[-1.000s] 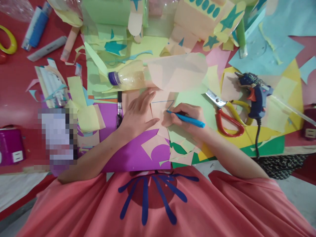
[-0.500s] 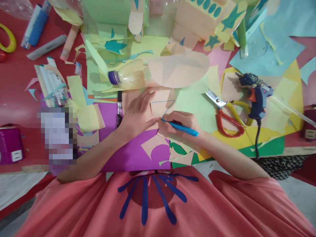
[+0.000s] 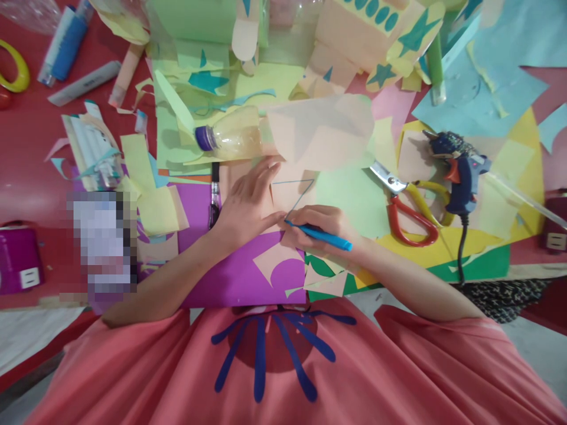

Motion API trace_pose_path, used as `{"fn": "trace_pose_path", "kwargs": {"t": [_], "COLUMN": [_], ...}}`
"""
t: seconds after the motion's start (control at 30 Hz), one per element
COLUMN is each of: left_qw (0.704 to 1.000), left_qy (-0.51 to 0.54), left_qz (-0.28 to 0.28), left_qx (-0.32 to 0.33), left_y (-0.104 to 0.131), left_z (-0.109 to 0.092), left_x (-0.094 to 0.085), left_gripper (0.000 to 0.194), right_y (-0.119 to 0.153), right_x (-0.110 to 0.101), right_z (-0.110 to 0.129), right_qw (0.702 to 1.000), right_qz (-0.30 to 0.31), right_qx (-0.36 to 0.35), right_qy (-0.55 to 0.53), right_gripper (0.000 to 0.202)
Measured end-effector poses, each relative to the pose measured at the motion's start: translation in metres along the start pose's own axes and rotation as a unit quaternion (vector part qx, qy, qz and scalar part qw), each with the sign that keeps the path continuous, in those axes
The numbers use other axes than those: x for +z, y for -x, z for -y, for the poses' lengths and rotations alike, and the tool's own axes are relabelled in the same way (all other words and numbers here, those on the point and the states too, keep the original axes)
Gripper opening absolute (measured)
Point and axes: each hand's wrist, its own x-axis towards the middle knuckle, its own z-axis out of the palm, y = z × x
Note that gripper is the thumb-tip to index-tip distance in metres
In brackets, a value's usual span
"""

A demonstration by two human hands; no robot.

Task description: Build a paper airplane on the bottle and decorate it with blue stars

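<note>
The left hand [image 3: 248, 203] lies flat, fingers spread open, pressing a peach sheet [image 3: 287, 198] onto the table [image 3: 26, 153] near the middle of its near edge. The right hand [image 3: 325, 227] is closed around a blue pen [image 3: 321, 236], gripping it between thumb and fingers, with the tip on the sheet just beside the left thumb. From the tip a blue line [image 3: 299, 198] runs up and away to a corner, where it meets a second line going left toward the left fingertips (the two make an open angle). Under the sheet, toward the near edge, lies purple paper [image 3: 230, 277] with peach scraps on it.

A black pen [image 3: 214, 198] lies just left of the left hand. Beyond the hands a plastic bottle [image 3: 230, 139] with a purple cap lies on its side, partly under a large pale peach cutout [image 3: 323, 133]. Toward the right edge sit red and yellow scissors [image 3: 410, 206], and beside them a blue glue gun [image 3: 458, 171] whose cord runs to the near edge. Green, yellow and blue paper covers most of the far side.
</note>
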Motion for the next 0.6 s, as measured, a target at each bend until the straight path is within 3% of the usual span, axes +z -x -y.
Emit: {"fn": "trace_pose_path", "kwargs": {"t": [0.2,0.33,0.43,0.6], "left_qw": [0.999,1.000,0.999,0.999], "left_qy": [-0.009,-0.005,-0.004,-0.007], "left_qz": [0.020,0.018,0.025,0.030], "left_qx": [-0.026,-0.023,-0.030,-0.031], "left_y": [0.000,0.000,-0.001,-0.001], "left_z": [-0.002,-0.003,-0.004,-0.007], "left_x": [-0.002,-0.003,-0.004,-0.005], "left_gripper": [0.077,0.078,0.078,0.083], "right_y": [0.001,0.000,-0.005,-0.016], "right_x": [0.001,-0.002,-0.009,-0.021], "right_z": [0.000,-0.003,-0.011,-0.026], "right_qw": [0.998,0.979,0.967,0.968], "right_qz": [-0.017,-0.110,-0.179,-0.185], "right_qx": [0.024,0.108,0.132,0.130], "right_qy": [-0.048,-0.136,-0.121,-0.113], "right_gripper": [0.013,0.006,0.003,0.014]}}
